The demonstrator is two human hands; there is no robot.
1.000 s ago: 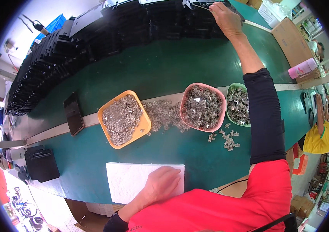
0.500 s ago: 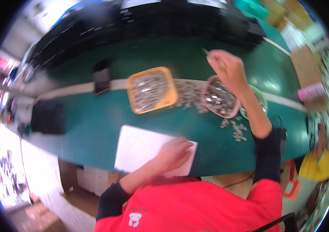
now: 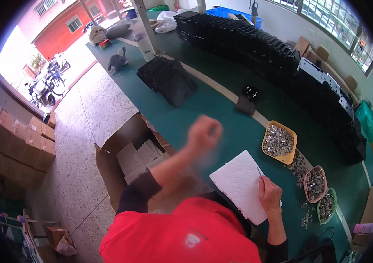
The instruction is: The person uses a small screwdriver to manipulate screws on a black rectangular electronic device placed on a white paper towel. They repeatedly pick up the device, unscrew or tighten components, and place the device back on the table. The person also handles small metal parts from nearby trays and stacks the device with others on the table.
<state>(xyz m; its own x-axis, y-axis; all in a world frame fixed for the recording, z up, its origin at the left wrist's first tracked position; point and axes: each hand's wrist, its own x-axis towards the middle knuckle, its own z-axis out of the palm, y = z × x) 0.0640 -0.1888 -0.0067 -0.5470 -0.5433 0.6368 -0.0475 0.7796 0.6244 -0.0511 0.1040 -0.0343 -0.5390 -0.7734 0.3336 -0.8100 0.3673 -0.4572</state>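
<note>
My right hand (image 3: 269,195) rests at the right side of a white foam sheet (image 3: 237,182), closed on a thin pointed metal tool (image 3: 259,172). Its tip sticks out beyond my fingers over the sheet; the rest is hidden, so its exact kind does not show. Smeared by motion, my left hand (image 3: 204,133) hangs over the green table, left of the sheet. Nearby stands a yellow tray (image 3: 286,158) full of small shiny metal parts. A pink bowl (image 3: 323,172) and a green bowl (image 3: 334,202) hold similar parts, with loose ones (image 3: 299,168) scattered beside them.
Black flat panels (image 3: 169,81) are stacked further left on the table. A long row of black pieces (image 3: 256,48) lines the back. A dark box-shaped thing (image 3: 245,105) lies above the yellow tray. Below the table edge sits an open cardboard box (image 3: 107,153).
The view has swung left. My right hand has come down from above the bowls to the foam sheet, still with the thin tool. My left hand has left the sheet and moved leftward.
</note>
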